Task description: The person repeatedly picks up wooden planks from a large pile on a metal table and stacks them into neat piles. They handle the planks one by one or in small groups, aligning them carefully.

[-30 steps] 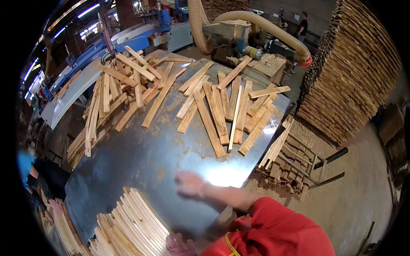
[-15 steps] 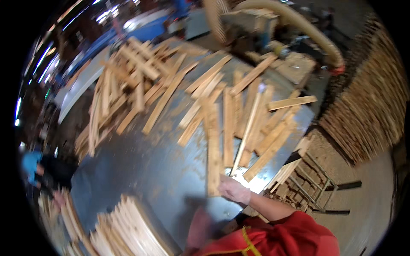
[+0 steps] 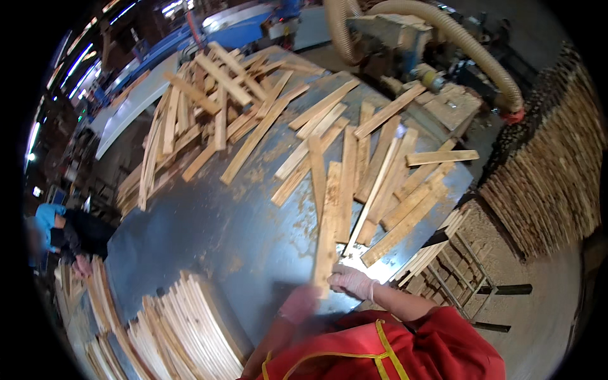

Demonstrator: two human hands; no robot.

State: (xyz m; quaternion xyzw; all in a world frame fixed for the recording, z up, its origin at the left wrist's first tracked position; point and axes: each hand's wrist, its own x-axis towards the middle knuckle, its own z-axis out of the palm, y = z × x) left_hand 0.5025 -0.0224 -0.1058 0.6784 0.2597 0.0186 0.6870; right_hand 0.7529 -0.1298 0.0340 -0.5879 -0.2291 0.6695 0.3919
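Note:
My gloved right hand (image 3: 353, 282) is closed on the near end of a flat wooden board (image 3: 328, 231), at the table's front edge. The board points away from me, and its far end overlaps other boards. Close to its near end, on the left, is my left hand (image 3: 300, 305); motion blur smears its fingers, and I cannot tell if it touches the board. Just right of this board lie a thin pale strip (image 3: 373, 196) and several more boards (image 3: 408, 215), fanned over the metal table (image 3: 253, 253).
A neat stack of pale strips (image 3: 190, 323) stands at the front left. Farther back is a jumbled wood pile (image 3: 202, 101). A ribbed hose (image 3: 468, 38) arches over a machine. Tall stacked wood (image 3: 544, 164) rises on the right. Someone in blue (image 3: 50, 221) is at the far left.
My left hand has risen toward the near end of the board. The board's far end has come nearer, uncovering another board behind it. The whole view has shifted slightly.

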